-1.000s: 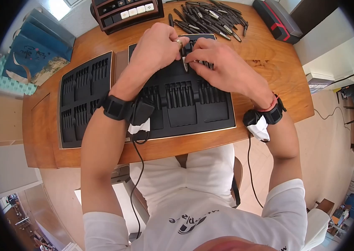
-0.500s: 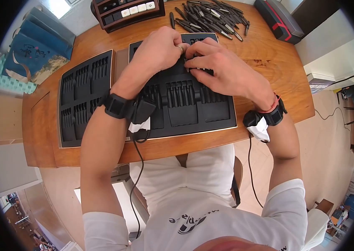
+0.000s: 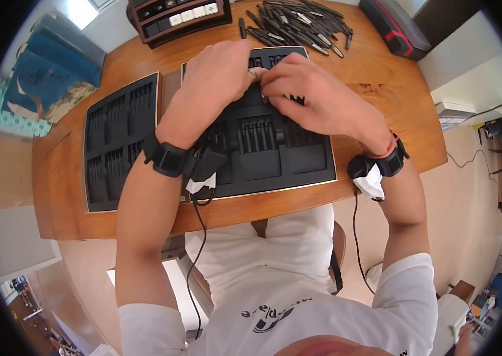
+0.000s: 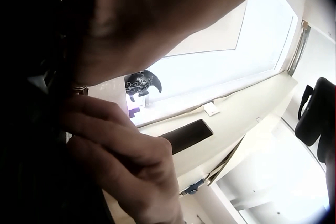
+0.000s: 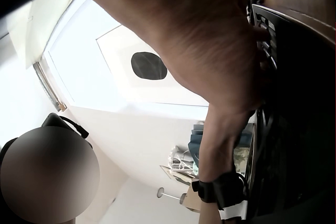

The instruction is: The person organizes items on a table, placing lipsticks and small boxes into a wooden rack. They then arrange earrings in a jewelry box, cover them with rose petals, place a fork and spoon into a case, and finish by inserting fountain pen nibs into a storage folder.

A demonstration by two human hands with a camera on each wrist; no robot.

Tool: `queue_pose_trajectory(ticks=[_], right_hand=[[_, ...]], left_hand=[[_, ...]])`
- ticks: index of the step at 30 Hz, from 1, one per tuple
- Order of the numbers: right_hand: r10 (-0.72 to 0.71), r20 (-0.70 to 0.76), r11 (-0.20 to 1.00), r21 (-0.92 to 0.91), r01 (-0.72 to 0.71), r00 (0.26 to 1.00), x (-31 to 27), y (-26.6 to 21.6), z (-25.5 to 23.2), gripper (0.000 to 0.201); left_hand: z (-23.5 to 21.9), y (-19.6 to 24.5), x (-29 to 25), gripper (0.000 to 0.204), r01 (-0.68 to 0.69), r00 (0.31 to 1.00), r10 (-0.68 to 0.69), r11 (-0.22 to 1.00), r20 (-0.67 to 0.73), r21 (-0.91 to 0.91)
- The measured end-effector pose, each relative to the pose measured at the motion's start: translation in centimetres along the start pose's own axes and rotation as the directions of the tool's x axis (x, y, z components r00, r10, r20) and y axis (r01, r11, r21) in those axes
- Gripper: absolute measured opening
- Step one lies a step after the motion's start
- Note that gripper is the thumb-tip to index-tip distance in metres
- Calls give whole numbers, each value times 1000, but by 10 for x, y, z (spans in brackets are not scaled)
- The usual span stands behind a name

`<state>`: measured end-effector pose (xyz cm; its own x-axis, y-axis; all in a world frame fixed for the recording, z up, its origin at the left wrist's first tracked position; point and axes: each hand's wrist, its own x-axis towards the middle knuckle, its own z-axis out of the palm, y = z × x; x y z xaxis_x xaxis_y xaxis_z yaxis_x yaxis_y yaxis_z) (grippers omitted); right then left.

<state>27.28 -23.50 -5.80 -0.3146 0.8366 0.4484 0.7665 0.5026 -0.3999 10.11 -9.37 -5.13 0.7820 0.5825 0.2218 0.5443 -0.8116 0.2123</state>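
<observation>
Both hands work close together over the upper part of a black slotted tray (image 3: 261, 169) in the head view. Between them shows the small silver tip of a slim pen-like piece (image 3: 264, 99); the rest of it is hidden by fingers. My right hand (image 3: 310, 89) pinches it from the right with bent fingers. My left hand (image 3: 218, 74) lies to the left, its thumb reaching toward the right fingertips; its other fingertips are hidden, so I cannot tell what they grip. Slim black pieces (image 3: 256, 133) stand in rows in the tray. The left wrist view shows the right hand's bent fingers (image 4: 126, 150).
A second slotted tray (image 3: 114, 133) lies at the left. Behind the hands is a loose pile of slim dark pieces (image 3: 298, 24). A dark wooden rack (image 3: 180, 24) stands at the back, a black box with a red band (image 3: 394, 29) back right, a blue bag (image 3: 55, 59) back left.
The pen-like piece, its silver end plain a second ago, is now mostly covered by fingers. My left hand has shifted slightly down and turned; the right hand stays nearly in place.
</observation>
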Motion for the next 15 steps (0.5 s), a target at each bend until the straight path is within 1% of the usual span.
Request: queue_pose_trajectory(ticks=[1, 2, 3, 4, 5, 6, 7, 8, 10, 12, 13, 15], right_hand=[[-2, -52, 999, 35, 4, 999, 0, 3, -2, 12], [7, -50, 1000, 28, -6, 999, -1, 6, -5, 12], [136, -172, 990, -3, -139, 976, -1, 10, -8, 13], [251, -296, 963, -18, -268, 922, 1, 14, -11, 13], [358, -340, 923, -11, -384, 870, 0, 25, -14, 17], [359, -340, 923, -12, -385, 869, -4, 37, -18, 17], [372, -371, 894, -102, -436, 851, -9, 50, -22, 18], [381, -404, 854, -189, -484, 831, -11, 58, -26, 19], [390, -393, 847, -201, -492, 833, -17, 70, -28, 21], [467, -320, 781, -287, -555, 824, -20, 76, -25, 23], [468, -320, 780, -288, -555, 824, -23, 81, -23, 23], [397, -283, 806, -348, -480, 873, -25, 86, -19, 24]], left_hand=[[4, -2, 1, 32, -27, 998, 28, 999, -52, 17], [3, 0, 2, 32, -36, 998, 37, 999, -52, 8], [1, 1, 3, 40, 0, 1000, 0, 1000, 0, -2], [-1, 2, 3, 48, 39, 998, -39, 999, 50, -6], [0, 0, 3, 48, 38, 998, -37, 999, 50, -9], [3, -2, 2, 53, 18, 999, -17, 1000, 30, -24], [5, -4, 3, 58, -2, 1000, 2, 999, 9, -38], [5, -5, 3, 58, -3, 1000, 4, 999, 8, -39], [5, -6, 4, 57, -5, 1000, 5, 999, 24, -35], [4, -7, 4, 57, -9, 1000, 10, 999, 23, -44], [3, -7, 4, 58, -14, 1000, 15, 998, 24, -54], [3, -9, 5, 58, -25, 999, 27, 997, 37, -68]])
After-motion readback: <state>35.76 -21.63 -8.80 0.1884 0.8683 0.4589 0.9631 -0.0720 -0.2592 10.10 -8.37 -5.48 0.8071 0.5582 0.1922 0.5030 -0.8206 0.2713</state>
